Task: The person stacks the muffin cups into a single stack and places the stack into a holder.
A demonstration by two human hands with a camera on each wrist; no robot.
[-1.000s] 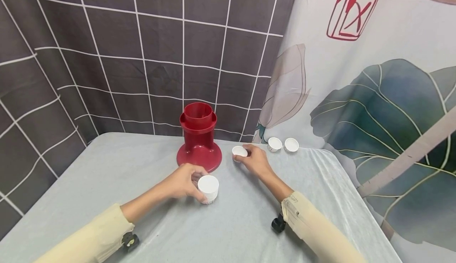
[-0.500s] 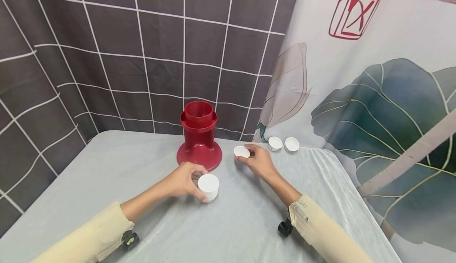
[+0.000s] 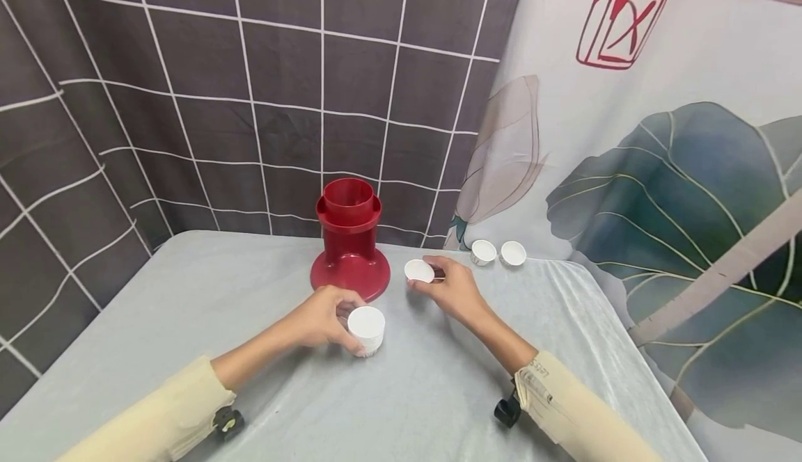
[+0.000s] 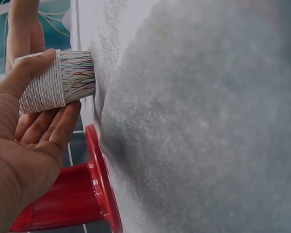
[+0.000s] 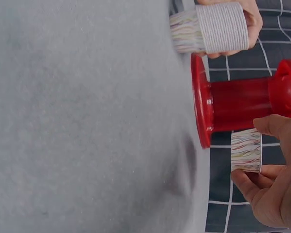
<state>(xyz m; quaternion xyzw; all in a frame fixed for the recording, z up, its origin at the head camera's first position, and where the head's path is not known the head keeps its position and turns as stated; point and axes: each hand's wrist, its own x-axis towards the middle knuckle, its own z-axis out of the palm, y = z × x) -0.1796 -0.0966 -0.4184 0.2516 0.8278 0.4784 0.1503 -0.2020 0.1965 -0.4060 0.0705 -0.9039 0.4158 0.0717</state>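
In our left hand (image 3: 326,319) we hold a stack of paper cups (image 3: 366,331) between thumb and fingers, upright in front of the red stand (image 3: 349,267) and near its round base. With our right hand (image 3: 456,288) we pinch a single cup (image 3: 419,271), its mouth up, just above the grey surface (image 3: 250,274) and to the right of the stand. Farther right, near the far edge, we see two more cups (image 3: 482,253) side by side, mouths up
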